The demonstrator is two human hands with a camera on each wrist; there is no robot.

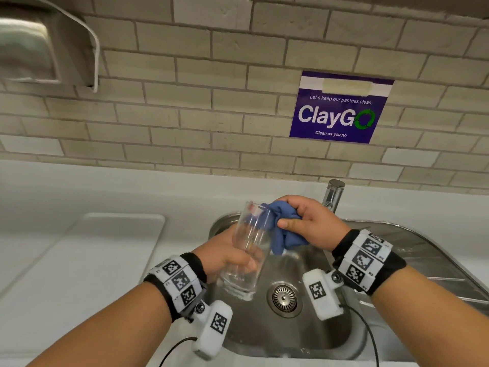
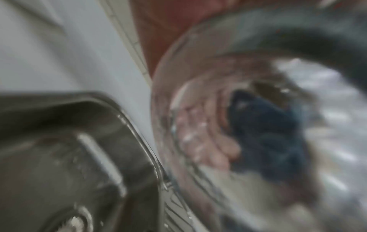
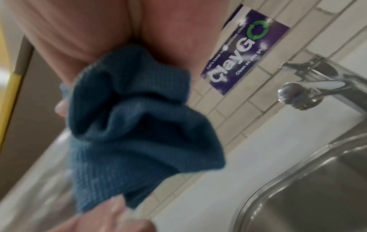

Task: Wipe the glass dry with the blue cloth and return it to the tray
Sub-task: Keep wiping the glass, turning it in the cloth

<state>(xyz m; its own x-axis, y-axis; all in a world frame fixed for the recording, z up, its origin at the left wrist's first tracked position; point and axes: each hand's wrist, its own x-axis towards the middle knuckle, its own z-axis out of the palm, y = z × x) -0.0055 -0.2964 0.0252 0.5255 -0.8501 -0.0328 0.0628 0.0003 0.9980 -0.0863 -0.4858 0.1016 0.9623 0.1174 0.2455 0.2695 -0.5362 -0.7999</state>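
A tall clear glass (image 1: pixel 247 250) is held tilted over the sink, its mouth pointing up and away. My left hand (image 1: pixel 225 254) grips its lower half from the left. My right hand (image 1: pixel 307 221) clutches a bunched blue cloth (image 1: pixel 284 229) against the glass's upper right side, near the rim. Part of the cloth shows through the glass wall. In the left wrist view the glass (image 2: pixel 248 125) fills the right side, blurred, with the cloth (image 2: pixel 264 130) seen through it. The right wrist view shows the cloth (image 3: pixel 135 125) hanging from my palm. A white tray (image 1: pixel 119 234) lies on the counter at left.
A steel sink (image 1: pixel 304 327) with a round drain (image 1: pixel 284 299) lies below my hands, its ribbed drainboard (image 1: pixel 423 260) to the right. A chrome tap (image 1: pixel 334 194) stands behind my right hand. A tiled wall with a purple sign (image 1: pixel 338 108) rises behind the white counter (image 1: pixel 53 300).
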